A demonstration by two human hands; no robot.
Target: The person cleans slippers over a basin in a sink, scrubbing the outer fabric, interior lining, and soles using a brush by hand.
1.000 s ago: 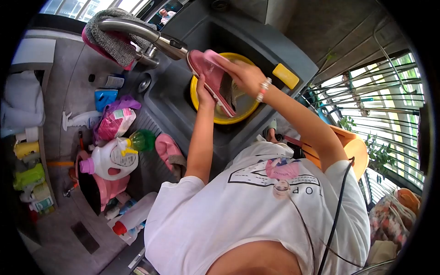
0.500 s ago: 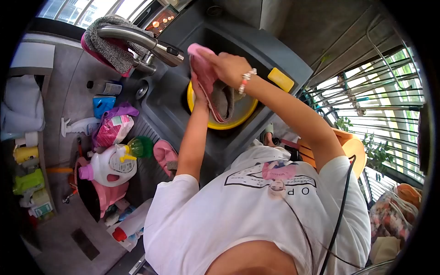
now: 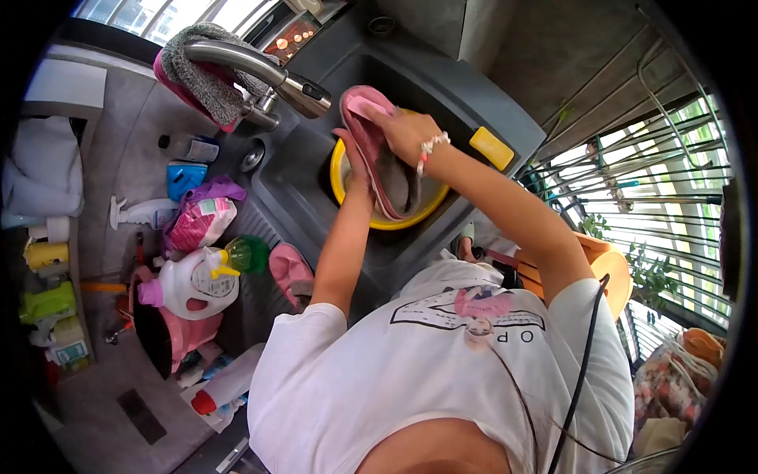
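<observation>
A pink slipper (image 3: 366, 137) with a grey lining is held over a yellow-rimmed basin (image 3: 395, 224) in the grey sink. My left hand (image 3: 354, 158) grips its outer side from the left, fingers mostly behind it. Inside the toe end, my right hand (image 3: 409, 137), with a beaded bracelet on the wrist, is closed on a small light pink thing (image 3: 362, 107) pressed to the slipper; what this is cannot be made out. Another pink slipper (image 3: 289, 265) lies on the ribbed drainboard, left of my left forearm.
The faucet (image 3: 304, 95), draped with a grey cloth (image 3: 199, 87), reaches over the sink's left side. A yellow block (image 3: 491, 148) rests on the sink's right edge. On the left counter stand a white jug (image 3: 193, 284), a green bottle (image 3: 249, 254) and a spray bottle (image 3: 150, 213).
The held slipper has turned, so more of its opening and edge shows. My right hand has moved back and forth along it, and my left hand has shifted slightly with it.
</observation>
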